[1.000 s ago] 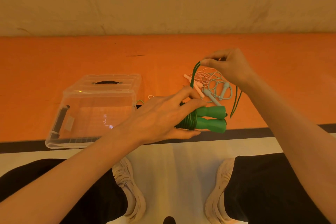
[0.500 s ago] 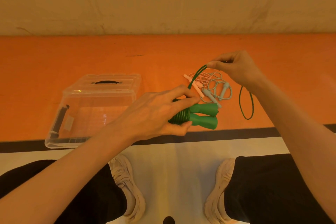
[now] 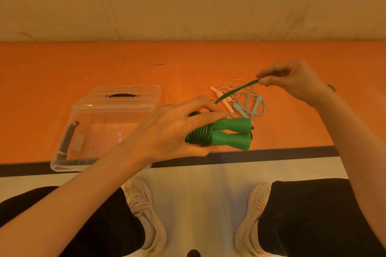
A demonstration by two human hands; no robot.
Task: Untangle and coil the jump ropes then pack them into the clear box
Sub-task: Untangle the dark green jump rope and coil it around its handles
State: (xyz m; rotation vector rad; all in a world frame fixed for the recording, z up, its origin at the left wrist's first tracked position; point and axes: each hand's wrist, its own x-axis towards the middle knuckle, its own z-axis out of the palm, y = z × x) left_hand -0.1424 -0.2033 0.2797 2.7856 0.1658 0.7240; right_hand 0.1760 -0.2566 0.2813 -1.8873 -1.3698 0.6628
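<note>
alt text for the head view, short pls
The left hand grips green jump-rope handles wound with cord while the right hand pinches the green cord taut. A clear box sits left; pink and blue ropes lie behind.

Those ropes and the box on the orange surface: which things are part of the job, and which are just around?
Part of the job:
green jump rope, held by left hand and right hand
pink jump rope
pale blue jump rope
clear box
box lid

Just around:
orange surface
white shoes
</note>
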